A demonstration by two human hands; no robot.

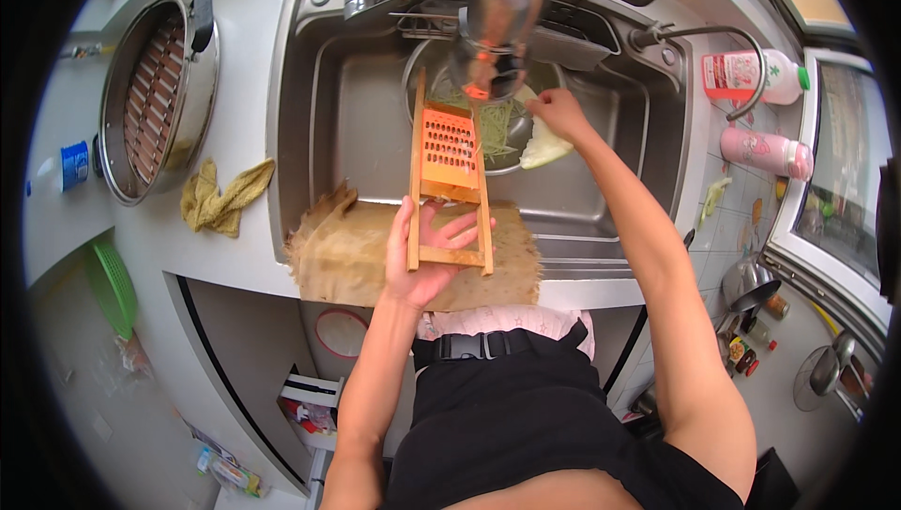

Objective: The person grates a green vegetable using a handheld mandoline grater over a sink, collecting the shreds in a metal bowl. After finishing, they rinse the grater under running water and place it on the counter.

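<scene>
My left hand [431, 246] holds the wooden frame of a grater [450, 176] from below. Its thumb lies along the left rail, and the spread fingers show through the gap near the lower crossbar. The grater has an orange plate with rows of dark holes and tilts over the sink. Pinched in my right hand [559, 114] is a pale piece of gourd or melon [543, 145] with a ragged edge, to the right of the grater. Beneath both, a metal bowl [517, 171] contains thin pale-green shreds [497, 124]. The grater and the blurred faucet hide part of the bowl.
A brown cloth [352, 264] covers the front edge of the steel sink [359, 88]. A round steamer [151, 98] and a yellow rag [225, 200] lie on the left counter. A blurred faucet [493, 24] hangs above the bowl. Bottles [757, 77] stand at right.
</scene>
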